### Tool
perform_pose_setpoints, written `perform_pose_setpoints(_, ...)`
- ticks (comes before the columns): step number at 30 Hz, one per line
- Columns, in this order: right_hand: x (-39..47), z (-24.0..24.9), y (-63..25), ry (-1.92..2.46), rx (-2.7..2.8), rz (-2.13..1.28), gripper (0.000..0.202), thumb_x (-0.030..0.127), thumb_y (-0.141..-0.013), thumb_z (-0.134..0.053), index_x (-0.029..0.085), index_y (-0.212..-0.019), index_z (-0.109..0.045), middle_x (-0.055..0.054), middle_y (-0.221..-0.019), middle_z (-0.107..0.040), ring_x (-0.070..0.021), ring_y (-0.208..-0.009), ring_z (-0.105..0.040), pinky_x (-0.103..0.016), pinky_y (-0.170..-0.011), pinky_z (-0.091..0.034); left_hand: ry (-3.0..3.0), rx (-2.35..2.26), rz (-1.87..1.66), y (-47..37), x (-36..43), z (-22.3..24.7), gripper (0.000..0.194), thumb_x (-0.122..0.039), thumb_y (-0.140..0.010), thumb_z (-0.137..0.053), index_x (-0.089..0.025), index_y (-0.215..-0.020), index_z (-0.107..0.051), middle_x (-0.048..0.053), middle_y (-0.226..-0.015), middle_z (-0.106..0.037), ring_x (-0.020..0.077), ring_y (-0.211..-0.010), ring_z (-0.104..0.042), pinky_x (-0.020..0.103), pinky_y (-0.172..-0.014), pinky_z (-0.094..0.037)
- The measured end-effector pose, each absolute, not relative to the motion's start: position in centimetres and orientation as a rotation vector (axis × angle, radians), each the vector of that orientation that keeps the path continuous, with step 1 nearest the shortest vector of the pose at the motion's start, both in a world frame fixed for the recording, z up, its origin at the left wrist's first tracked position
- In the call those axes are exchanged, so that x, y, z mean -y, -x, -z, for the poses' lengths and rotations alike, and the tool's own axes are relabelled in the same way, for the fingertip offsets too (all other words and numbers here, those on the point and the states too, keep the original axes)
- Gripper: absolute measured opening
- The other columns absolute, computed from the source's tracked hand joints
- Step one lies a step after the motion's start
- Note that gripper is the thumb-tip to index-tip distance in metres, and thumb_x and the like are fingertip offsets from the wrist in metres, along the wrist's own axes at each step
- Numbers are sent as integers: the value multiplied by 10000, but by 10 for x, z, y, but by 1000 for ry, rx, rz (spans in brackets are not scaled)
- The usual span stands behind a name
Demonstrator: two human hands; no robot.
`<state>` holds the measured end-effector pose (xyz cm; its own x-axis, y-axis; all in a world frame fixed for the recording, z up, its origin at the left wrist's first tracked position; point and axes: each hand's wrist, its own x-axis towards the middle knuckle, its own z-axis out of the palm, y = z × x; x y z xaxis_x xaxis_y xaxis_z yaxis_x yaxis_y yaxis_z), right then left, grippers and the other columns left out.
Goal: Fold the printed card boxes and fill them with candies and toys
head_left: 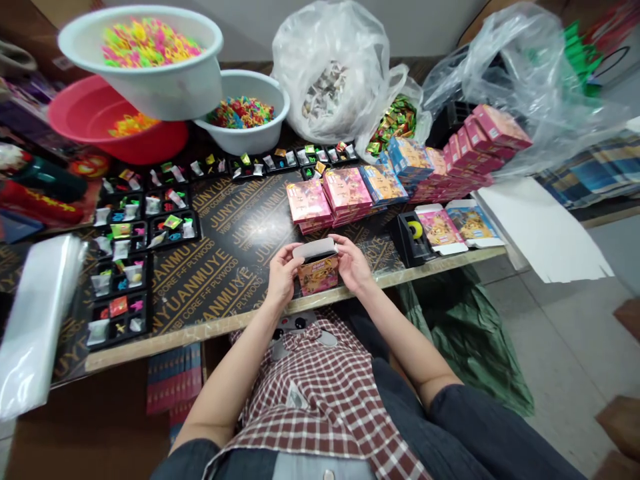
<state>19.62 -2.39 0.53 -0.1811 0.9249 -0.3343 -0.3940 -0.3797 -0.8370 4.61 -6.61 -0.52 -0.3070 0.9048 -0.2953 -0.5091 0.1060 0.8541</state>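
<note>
Between my two hands, at the front edge of the table, is a small printed cardboard box (319, 277) with its pale top flap up. My left hand (283, 275) grips its left side near the flap, thumb and fingers closed on the card. On the other side my right hand (354, 264) holds the box's right edge by the fingertips. A dark edge shows inside the opening; the rest of the inside is hidden. Just behind the box lie stacks of pink boxes (346, 193) and a blue box (383, 185).
Black trays (173, 230) with small wrapped pieces line the table's left and back. Tubs, including a white tub (145, 90), hold colourful bits. Right of my hands are a tape dispenser (414, 239) and flattened boxes (440, 229). Clear plastic sleeves (40, 313) lie far left.
</note>
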Motion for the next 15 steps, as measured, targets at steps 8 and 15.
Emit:
perform_pose_setpoints(8, 23, 3, -197, 1013, 846, -1739, 68, 261, -572, -575, 214, -550, -619, -35, -726, -723, -229, -839, -643, -351, -820, -488, -1204, -1258, -1498, -33, 74, 0, 113, -300, -696, -743, -198, -649, -733, 57, -853, -754, 196, -831, -690, 327, -794, -523)
perform_pose_setpoints(15, 22, -3, -216, 1015, 1388, -1402, 108, 298, -622, -796, 216, -677, -752, -43, -837, -732, -205, -824, -652, -345, -804, -506, -1583, -1443, -1275, -17, 74, -17, 61, -243, -693, -764, -189, -718, -754, 41, -722, -744, 167, -674, -673, 276, -667, -521)
